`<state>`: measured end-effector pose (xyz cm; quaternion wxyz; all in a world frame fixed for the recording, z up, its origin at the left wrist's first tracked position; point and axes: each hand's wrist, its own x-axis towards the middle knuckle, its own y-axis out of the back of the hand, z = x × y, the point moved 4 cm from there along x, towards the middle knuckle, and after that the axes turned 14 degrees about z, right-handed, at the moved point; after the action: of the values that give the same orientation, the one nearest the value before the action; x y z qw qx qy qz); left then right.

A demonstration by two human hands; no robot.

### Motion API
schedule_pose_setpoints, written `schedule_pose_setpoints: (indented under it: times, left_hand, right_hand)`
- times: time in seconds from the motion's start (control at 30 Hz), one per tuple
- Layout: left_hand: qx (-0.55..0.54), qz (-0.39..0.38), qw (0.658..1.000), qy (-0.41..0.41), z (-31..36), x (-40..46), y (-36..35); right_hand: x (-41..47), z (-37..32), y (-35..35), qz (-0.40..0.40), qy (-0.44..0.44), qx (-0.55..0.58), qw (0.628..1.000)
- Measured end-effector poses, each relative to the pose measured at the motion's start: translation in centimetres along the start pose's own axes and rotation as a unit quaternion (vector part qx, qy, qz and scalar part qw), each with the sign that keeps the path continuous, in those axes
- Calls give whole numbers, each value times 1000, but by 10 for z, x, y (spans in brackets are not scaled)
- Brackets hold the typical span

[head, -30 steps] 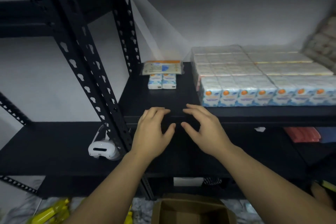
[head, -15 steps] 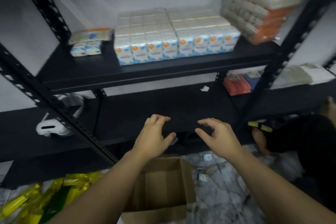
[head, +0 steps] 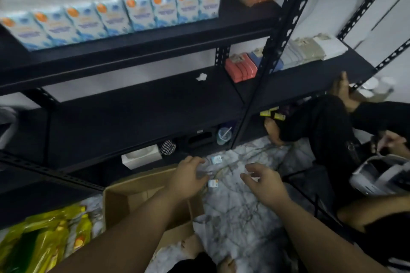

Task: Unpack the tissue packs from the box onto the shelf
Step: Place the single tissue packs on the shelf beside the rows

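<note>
box (head: pixel 137 201) open on the marble floor (head: pixel 239 217) at lower centre, cardboard, flaps up; the inside that shows looks bare, left forearm hides part of it. packs (head: pixel 124 13) stand upright in a tight row on the shelf (head: pixel 142 51) above, long axis vertical, printed faces out to the front edge, more rows behind. two small packs lie flat on the floor: one (head: pixel 213 183) just right of the left hand (head: pixel 188 179), near its fingers (head: pixel 200 176) but not touching as far as i can tell; the other (head: pixel 216 159) a bit further back. right hand (head: pixel 264 184) hovers over the floor, well apart from both. both hands spread, fingers loosely curled, gripping nothing. yellow bags (head: pixel 44 241) left of box.
</note>
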<state>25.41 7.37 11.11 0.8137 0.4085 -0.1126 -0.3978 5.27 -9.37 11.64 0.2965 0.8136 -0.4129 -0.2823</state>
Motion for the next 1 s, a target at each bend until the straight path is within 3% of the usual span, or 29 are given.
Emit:
schedule_pose_setpoints:
  times: [0.47,0.8,1.0]
  left_hand:
    - [-6,-92,995,39,-107,86,-128]
    - [18,-78,995,60,-229,182,-316]
    - [9,-51,992,115,-301,242,-428]
  right_hand:
    - [75,111,-137,-13,-127,30,991]
    - [173,272,-298,-1,-146,42,988]
    - [247,348,-382,-4,-107,38,994]
